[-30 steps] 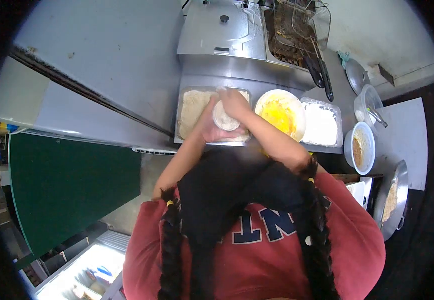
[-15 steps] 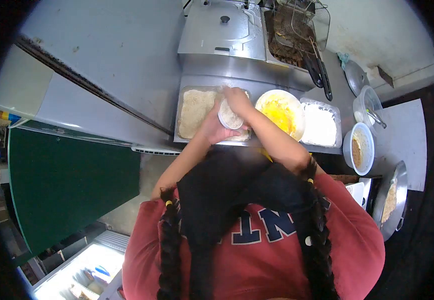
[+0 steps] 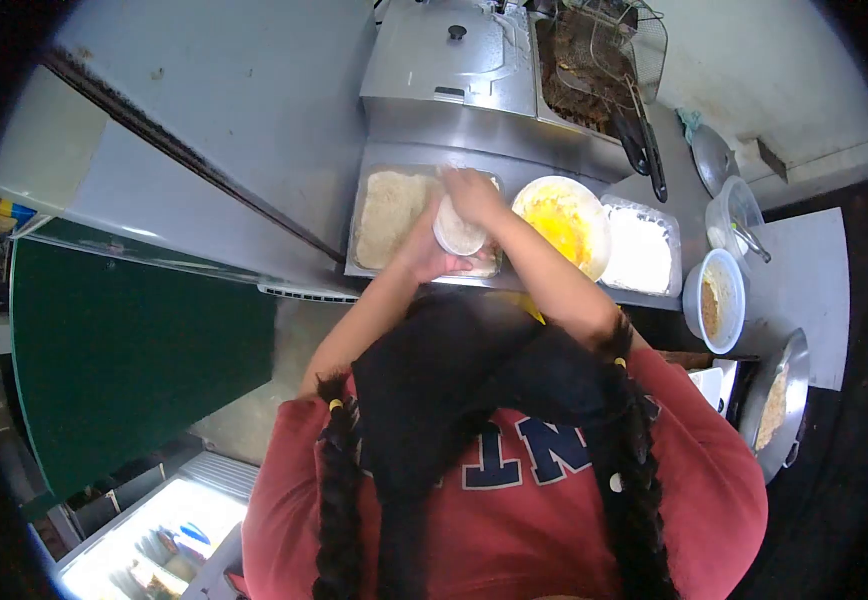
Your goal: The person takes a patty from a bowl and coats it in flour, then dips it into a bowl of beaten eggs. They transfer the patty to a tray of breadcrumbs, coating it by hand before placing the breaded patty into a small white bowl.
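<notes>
A small round white cup (image 3: 460,234) of pale crumbs is in my left hand (image 3: 422,252), whose fingers and thumb wrap its near and left sides. My right hand (image 3: 471,196) bends over the cup's far edge, closed, with its fingertips hidden and blurred. Whether it grips the rim or some crumbs I cannot make out. Both hands are above a metal tray (image 3: 357,262) spread with pale breadcrumbs (image 3: 392,215). Just right of the tray stands a white bowl (image 3: 600,222) of yellow beaten egg (image 3: 560,226). Beside that bowl is a clear tray of white flour (image 3: 639,247).
Behind the counter is a deep fryer with a lid (image 3: 449,65) and a wire basket (image 3: 644,45), its black handles (image 3: 651,160) reaching forward. To the right are a crumb-coated tub (image 3: 722,300), a clear bowl (image 3: 734,210) and a metal pan (image 3: 782,400). A fridge (image 3: 224,100) stands left.
The view has shifted slightly. My right hand stays over the cup with only a small movement, and my left hand keeps hold of it.
</notes>
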Tool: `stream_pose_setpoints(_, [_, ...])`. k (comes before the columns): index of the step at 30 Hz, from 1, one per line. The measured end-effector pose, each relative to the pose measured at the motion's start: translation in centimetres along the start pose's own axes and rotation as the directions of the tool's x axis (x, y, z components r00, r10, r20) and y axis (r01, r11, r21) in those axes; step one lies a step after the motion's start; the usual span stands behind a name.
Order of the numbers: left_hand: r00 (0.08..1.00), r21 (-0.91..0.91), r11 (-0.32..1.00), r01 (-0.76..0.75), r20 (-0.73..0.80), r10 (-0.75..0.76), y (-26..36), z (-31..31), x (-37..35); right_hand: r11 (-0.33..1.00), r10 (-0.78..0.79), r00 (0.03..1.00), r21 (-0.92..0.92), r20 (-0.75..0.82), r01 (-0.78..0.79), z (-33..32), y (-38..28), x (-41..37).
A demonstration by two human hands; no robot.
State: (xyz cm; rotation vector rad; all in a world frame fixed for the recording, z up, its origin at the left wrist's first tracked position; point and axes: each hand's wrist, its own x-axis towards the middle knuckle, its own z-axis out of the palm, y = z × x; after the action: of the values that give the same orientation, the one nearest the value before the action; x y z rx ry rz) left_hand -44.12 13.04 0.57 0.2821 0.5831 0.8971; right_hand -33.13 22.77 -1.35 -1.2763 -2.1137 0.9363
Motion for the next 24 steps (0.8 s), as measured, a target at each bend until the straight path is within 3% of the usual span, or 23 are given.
stream_pose_setpoints(2, [0.996,0.002,1.0,0.017,0.086,-0.017,0.2,-2.2,1.0,0.999,0.047,0.997,-0.03,0.055,-0.045,-2.0,-3.9,-0.6])
stream_pose_setpoints(3, [0.924,-0.057,0.996,0.063,0.38,-0.037,0.6,-2.9,1.3,0.994,0.092,0.991,-0.061,0.102,-0.086,-2.7,-5.3,-0.8])
stream_pose_setpoints(4, [0.767,-0.1,0.987,0.128,0.64,-0.035,0.7,-3.6,1.7,0.994,0.094,0.99,-0.061,0.101,-0.088,-2.4,-5.4,-1.1])
stream_pose_setpoints(5, [0.766,-0.098,0.986,0.131,0.641,-0.038,0.5,-4.1,1.9,0.993,0.084,0.992,-0.093,0.093,-0.076,-2.2,-5.5,-1.3])
stream_pose_setpoints(7, [0.968,-0.031,0.996,0.078,0.24,-0.069,0.8,-2.0,0.2,0.99,0.072,0.993,-0.124,0.089,-0.061,-0.9,-3.7,-1.1])
stream_pose_setpoints(8, [0.969,-0.031,0.997,0.076,0.238,-0.067,0.7,-0.8,-0.4,0.993,0.071,0.997,-0.09,0.002,-0.071,1.0,-0.6,-0.4])
stream_pose_setpoints(10, [0.995,-0.145,0.988,-0.048,-0.094,0.035,0.3,1.3,-0.5,0.995,0.075,0.993,-0.054,-0.092,-0.08,1.0,-0.6,-0.2])
stream_pose_setpoints(12, [0.999,-0.176,0.983,-0.045,-0.023,0.042,-0.1,-0.2,0.2,0.953,0.288,0.958,0.092,0.012,-0.288,0.1,-1.3,-0.1])
stream_pose_setpoints(13, [0.998,-0.21,0.977,-0.041,0.044,0.051,-0.4,-1.0,0.5,0.953,0.289,0.957,0.092,0.012,-0.288,0.0,-1.5,0.1])
stream_pose_setpoints(15, [0.999,-0.151,0.988,-0.021,0.033,0.027,-0.4,-2.6,1.3,0.995,0.095,0.995,0.012,-0.037,-0.095,-0.3,-1.7,0.5])
stream_pose_setpoints(16, [1.0,-0.091,0.996,-0.002,0.021,0.003,-0.3,-3.3,1.7,0.995,0.096,0.995,0.012,-0.036,-0.096,-0.3,-1.7,0.6])
stream_pose_setpoints(17, [1.0,-0.091,0.996,0.0,0.022,0.002,-0.1,-4.1,2.1,0.997,-0.009,1.0,-0.074,0.026,0.011,-0.2,-1.7,0.5])
stream_pose_setpoints(18, [0.948,-0.128,0.988,0.088,0.316,-0.043,0.2,-4.4,2.3,0.981,-0.105,0.99,-0.152,0.095,0.118,-0.3,-2.1,0.3])
stream_pose_setpoints(19, [0.81,-0.138,0.974,0.182,0.582,-0.068,0.2,-4.6,2.4,0.982,-0.099,0.991,-0.151,0.094,0.112,-0.4,-2.5,0.0])
stream_pose_setpoints(20, [0.809,-0.137,0.973,0.185,0.583,-0.072,0.1,-4.7,2.5,0.99,0.029,0.997,-0.143,0.067,-0.019,-0.5,-3.0,-0.2])
stream_pose_setpoints(21, [0.932,-0.074,0.983,0.169,0.337,-0.135,0.5,-2.9,1.6,0.98,0.154,0.987,-0.131,0.043,-0.147,-0.7,-3.5,-0.3])
stream_pose_setpoints(22, [0.984,-0.009,0.985,0.17,0.062,-0.169,0.8,-1.3,0.8,0.98,0.154,0.987,-0.131,0.042,-0.147,-0.3,-2.6,-0.2])
stream_pose_setpoints(23, [0.984,-0.008,0.985,0.17,0.063,-0.169,0.7,-0.1,0.5,0.985,0.148,0.989,-0.084,-0.007,-0.149,0.5,-0.7,0.2])
stream_pose_setpoints(24, [0.996,-0.022,0.996,0.086,-0.031,-0.086,0.7,1.1,0.4,0.988,0.144,0.988,-0.037,-0.058,-0.147,0.3,-0.9,0.3])
